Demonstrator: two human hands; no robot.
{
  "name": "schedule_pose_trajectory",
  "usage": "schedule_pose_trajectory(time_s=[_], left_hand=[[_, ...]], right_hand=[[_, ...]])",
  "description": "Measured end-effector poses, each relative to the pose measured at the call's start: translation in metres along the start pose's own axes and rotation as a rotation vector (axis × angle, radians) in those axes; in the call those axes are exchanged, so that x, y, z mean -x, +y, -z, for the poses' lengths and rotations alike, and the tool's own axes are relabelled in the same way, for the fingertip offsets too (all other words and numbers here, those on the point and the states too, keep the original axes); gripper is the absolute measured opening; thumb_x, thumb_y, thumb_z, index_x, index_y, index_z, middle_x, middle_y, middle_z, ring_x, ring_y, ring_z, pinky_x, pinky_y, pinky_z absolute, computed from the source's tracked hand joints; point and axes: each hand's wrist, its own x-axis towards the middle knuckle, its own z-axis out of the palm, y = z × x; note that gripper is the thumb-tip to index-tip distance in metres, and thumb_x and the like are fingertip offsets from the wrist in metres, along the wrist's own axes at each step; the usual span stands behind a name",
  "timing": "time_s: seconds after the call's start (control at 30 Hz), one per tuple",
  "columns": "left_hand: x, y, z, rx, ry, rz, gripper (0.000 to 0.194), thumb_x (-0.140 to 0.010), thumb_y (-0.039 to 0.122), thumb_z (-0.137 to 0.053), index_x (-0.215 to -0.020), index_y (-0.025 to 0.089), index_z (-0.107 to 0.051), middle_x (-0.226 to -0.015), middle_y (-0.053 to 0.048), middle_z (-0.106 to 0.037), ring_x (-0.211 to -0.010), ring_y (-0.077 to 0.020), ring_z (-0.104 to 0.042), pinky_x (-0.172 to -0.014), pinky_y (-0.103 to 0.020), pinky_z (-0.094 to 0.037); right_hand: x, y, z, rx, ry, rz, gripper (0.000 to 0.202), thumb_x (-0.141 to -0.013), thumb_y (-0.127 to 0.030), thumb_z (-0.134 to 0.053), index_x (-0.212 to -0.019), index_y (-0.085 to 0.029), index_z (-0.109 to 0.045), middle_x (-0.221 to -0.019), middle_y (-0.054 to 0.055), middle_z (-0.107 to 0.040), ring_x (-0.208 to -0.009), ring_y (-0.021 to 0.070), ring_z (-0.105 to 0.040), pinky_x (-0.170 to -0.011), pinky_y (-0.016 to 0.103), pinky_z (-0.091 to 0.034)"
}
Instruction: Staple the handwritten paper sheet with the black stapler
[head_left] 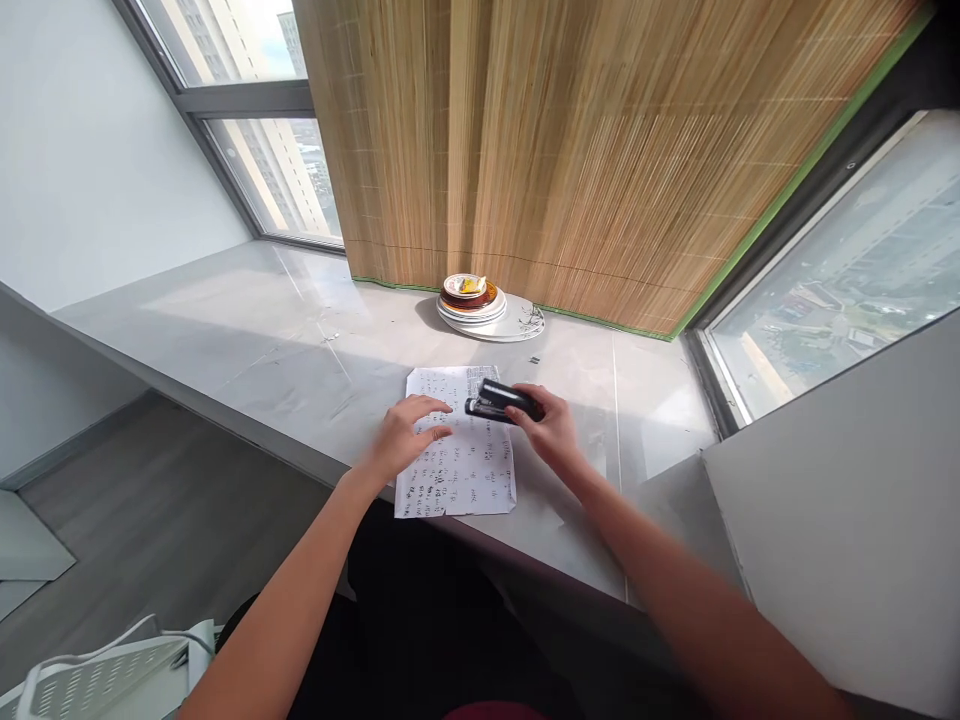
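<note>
A black stapler is gripped at its back end by my right hand, its front end pointing left. It is over the upper right part of a white sheet of paper covered in handwriting. My left hand is at the paper's left side, thumb and fingers apart, holding nothing, a short gap from the stapler's front. The paper lies on the grey stone sill, and its lower edge reaches the sill's front edge. A small dark object, perhaps staples, lies on the sill beyond the stapler.
Stacked plates with a small dish on top rest on a larger oval plate at the back. Behind them hangs a bamboo blind. Windows flank it. A white slatted item is at lower left, below the stone sill.
</note>
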Motion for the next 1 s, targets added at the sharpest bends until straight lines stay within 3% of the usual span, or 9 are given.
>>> schedule_pose_trajectory(time_s=[0.07,0.13,0.27,0.37,0.43,0.67,0.83,1.0], left_hand=[[-0.008,-0.001,-0.007,-0.123,-0.053,-0.073,0.022,-0.101,0.034,-0.068,-0.118,0.023,-0.078,-0.122,-0.008,-0.078,-0.12,-0.0289,-0.07,-0.111,-0.049,-0.053],[-0.018,-0.001,-0.016,-0.216,-0.151,-0.153,0.024,-0.103,0.03,-0.066,-0.123,0.023,-0.076,-0.132,-0.009,-0.075,-0.126,-0.0299,-0.067,-0.115,-0.051,-0.05],[-0.038,-0.005,-0.035,-0.283,-0.328,-0.265,0.034,-0.099,0.034,-0.073,-0.131,0.024,-0.074,-0.15,-0.012,-0.064,-0.142,-0.0352,-0.057,-0.123,-0.057,-0.04],[-0.049,-0.012,-0.046,-0.256,-0.378,-0.276,0.047,-0.093,0.039,-0.079,-0.138,0.028,-0.072,-0.156,-0.011,-0.061,-0.148,-0.0375,-0.051,-0.128,-0.059,-0.031],[-0.054,-0.017,-0.05,-0.222,-0.383,-0.262,0.054,-0.089,0.04,-0.082,-0.141,0.031,-0.071,-0.157,-0.009,-0.061,-0.149,-0.0369,-0.051,-0.129,-0.057,-0.029],[-0.059,-0.031,-0.049,-0.108,-0.392,-0.26,0.06,-0.086,0.044,-0.085,-0.144,0.037,-0.069,-0.162,-0.004,-0.058,-0.15,-0.0352,-0.051,-0.13,-0.055,-0.029],[-0.056,-0.032,-0.047,-0.108,-0.382,-0.226,0.057,-0.09,0.044,-0.082,-0.143,0.027,-0.069,-0.161,-0.01,-0.057,-0.151,-0.0364,-0.05,-0.129,-0.055,-0.032],[-0.053,-0.033,-0.051,-0.07,-0.375,-0.243,0.053,-0.092,0.042,-0.08,-0.144,0.034,-0.069,-0.163,-0.005,-0.057,-0.153,-0.0341,-0.049,-0.132,-0.054,-0.027]], right_hand=[[-0.011,0.016,0.018,0.106,0.121,-0.073,0.034,-0.086,-0.041,-0.077,-0.113,-0.02,-0.079,-0.105,0.011,-0.078,-0.093,0.0284,-0.072,-0.086,0.046,-0.058],[-0.022,0.032,0.039,0.205,0.144,-0.111,0.035,-0.084,-0.042,-0.075,-0.111,-0.019,-0.08,-0.1,0.011,-0.079,-0.092,0.029,-0.071,-0.087,0.048,-0.058],[-0.034,0.049,0.065,0.294,-0.003,-0.109,0.038,-0.082,-0.044,-0.075,-0.11,-0.02,-0.081,-0.095,0.009,-0.078,-0.09,0.029,-0.071,-0.088,0.048,-0.057],[-0.033,0.049,0.063,0.243,-0.146,-0.051,0.036,-0.086,-0.043,-0.073,-0.114,-0.021,-0.08,-0.101,0.008,-0.078,-0.092,0.028,-0.072,-0.089,0.046,-0.057],[-0.03,0.046,0.057,0.253,-0.174,0.011,0.032,-0.09,-0.04,-0.071,-0.116,-0.023,-0.079,-0.104,0.008,-0.078,-0.095,0.0284,-0.071,-0.09,0.046,-0.057],[-0.031,0.033,0.043,0.373,-0.156,0.156,0.028,-0.096,-0.023,-0.061,-0.121,-0.027,-0.075,-0.109,0.007,-0.076,-0.105,0.0313,-0.064,-0.094,0.05,-0.055],[-0.03,0.036,0.043,0.396,-0.13,0.165,0.039,-0.098,-0.02,-0.058,-0.131,-0.031,-0.074,-0.115,0.007,-0.075,-0.107,0.0312,-0.061,-0.096,0.052,-0.051],[-0.028,0.034,0.046,0.544,-0.127,0.212,0.045,-0.102,-0.02,-0.053,-0.139,-0.038,-0.073,-0.116,0.006,-0.075,-0.105,0.0308,-0.061,-0.1,0.055,-0.042]])
